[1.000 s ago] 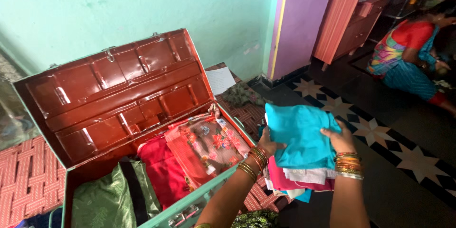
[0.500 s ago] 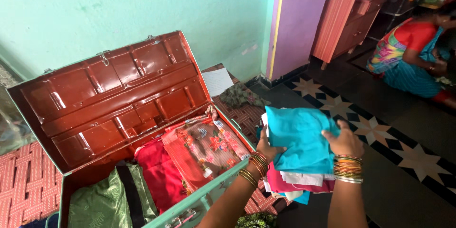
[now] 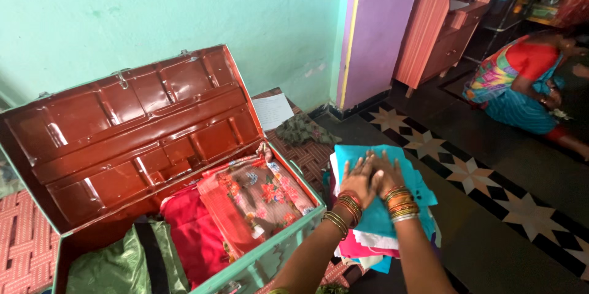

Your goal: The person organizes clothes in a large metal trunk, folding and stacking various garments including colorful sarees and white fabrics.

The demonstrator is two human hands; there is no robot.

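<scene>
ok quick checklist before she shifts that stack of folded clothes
1. Both hands on the stack: ok. Left hand and right hand lie flat on the turquoise top cloth.
2. Grip around the stack: not ok, palms only press on top.
3. Stack edges squared: not ok, pink and white layers stick out.
4. Metal trunk lid open: ok.
5. Space in the trunk: cannot tell; floral fabric and red cloth lie inside.

Left hand (image 3: 357, 179) and right hand (image 3: 385, 174) flat, palms down, side by side, fingers spread.
</scene>
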